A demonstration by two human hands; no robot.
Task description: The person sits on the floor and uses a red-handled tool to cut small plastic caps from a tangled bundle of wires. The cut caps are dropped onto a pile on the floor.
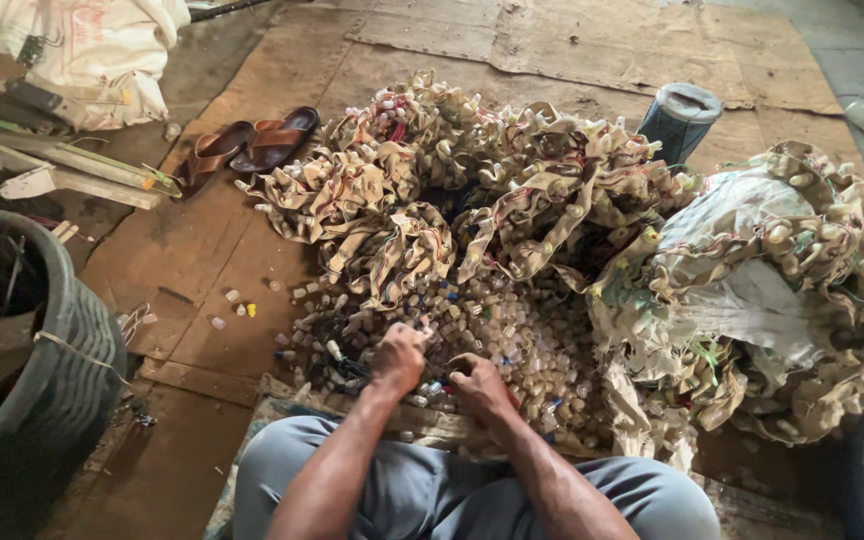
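Nearest the camera, grey-trousered knees frame both forearms. The left hand [398,358] and right hand [479,385] sit close together at the near edge of a heap of small pale plastic bottle caps and nozzles [512,335] on the brown cardboard floor sheet [202,260]. Both sets of fingers curl downward into the heap, apparently pinching small pieces, though what each holds cannot be told from here. Beyond the heap lie bundles of cream plastic strips studded with nozzles [432,170], and more pile over a grey sack [752,290] to the right. At the left edge stands a dark rubber tub [42,400]. Farther off, brown leather sandals [247,145] and a blue cylindrical container [680,120] rest near the sheet's far edge.
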